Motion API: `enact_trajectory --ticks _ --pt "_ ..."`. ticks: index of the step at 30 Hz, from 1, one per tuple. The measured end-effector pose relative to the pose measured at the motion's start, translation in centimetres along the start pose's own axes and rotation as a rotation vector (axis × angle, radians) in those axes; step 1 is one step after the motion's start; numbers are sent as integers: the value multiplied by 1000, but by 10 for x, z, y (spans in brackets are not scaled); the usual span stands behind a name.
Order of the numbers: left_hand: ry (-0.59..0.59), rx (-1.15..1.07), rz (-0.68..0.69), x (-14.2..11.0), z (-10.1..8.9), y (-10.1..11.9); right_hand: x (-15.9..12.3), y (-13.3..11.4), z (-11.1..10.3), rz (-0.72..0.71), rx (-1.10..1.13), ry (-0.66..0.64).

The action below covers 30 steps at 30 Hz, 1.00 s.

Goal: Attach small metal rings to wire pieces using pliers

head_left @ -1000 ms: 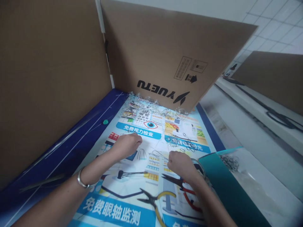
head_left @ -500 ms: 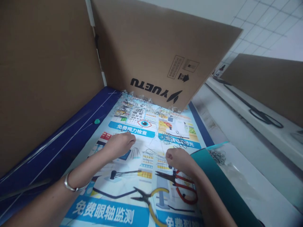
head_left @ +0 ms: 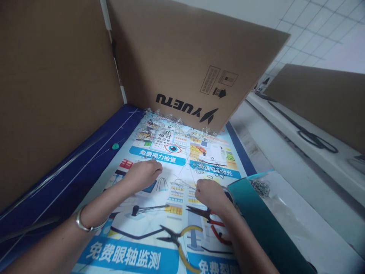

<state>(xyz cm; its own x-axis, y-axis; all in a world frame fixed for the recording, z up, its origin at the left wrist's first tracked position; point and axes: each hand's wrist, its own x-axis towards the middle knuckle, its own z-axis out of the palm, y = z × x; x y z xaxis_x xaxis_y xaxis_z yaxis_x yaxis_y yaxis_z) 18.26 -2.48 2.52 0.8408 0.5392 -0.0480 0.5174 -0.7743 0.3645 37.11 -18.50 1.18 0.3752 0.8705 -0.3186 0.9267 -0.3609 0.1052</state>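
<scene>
My left hand [head_left: 145,174] is closed above the printed sheet [head_left: 171,209], its fingertips pinched together. Across from it, my right hand [head_left: 210,193] is closed too, with curled fingers. Anything in either pinch is too small or hidden to make out. Between the hands lie thin silvery wires [head_left: 184,183]. Dark wire loops [head_left: 219,170] and a small cluster of clear wire pieces [head_left: 200,166] rest just beyond my right hand. Red-handled pliers [head_left: 203,213] lie partly under my right forearm. Nearer to me are yellow-handled pliers [head_left: 177,239], jaws pointing left.
Cardboard panels [head_left: 182,57] stand at the left and back. Many clear wire pieces [head_left: 159,123] lie along the back panel's foot. A teal board [head_left: 256,213] and a pile of metal rings [head_left: 260,187] are at the right. A green lump [head_left: 115,146] sits on the blue cloth [head_left: 108,133].
My right hand has moved slightly left, toward my left hand, and its forearm now covers more of the red-handled pliers. My left hand stays almost in place, still closed.
</scene>
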Motion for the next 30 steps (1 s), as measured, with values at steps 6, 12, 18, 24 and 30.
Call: enact_trajectory --ticks 6,12,18,24,30 --pt "45 -40 83 0 8 2 -1 8 -8 1 26 46" --pt "-20 -59 354 3 26 18 -10 18 -17 -197 92 39" --pt "-71 8 382 12 30 33 -17 2 -12 -309 -85 93" --pt "-24 52 416 30 41 37 -24 -18 -6 -424 -305 107" --pt "-74 69 465 45 41 46 -16 -19 1 -457 -349 138"
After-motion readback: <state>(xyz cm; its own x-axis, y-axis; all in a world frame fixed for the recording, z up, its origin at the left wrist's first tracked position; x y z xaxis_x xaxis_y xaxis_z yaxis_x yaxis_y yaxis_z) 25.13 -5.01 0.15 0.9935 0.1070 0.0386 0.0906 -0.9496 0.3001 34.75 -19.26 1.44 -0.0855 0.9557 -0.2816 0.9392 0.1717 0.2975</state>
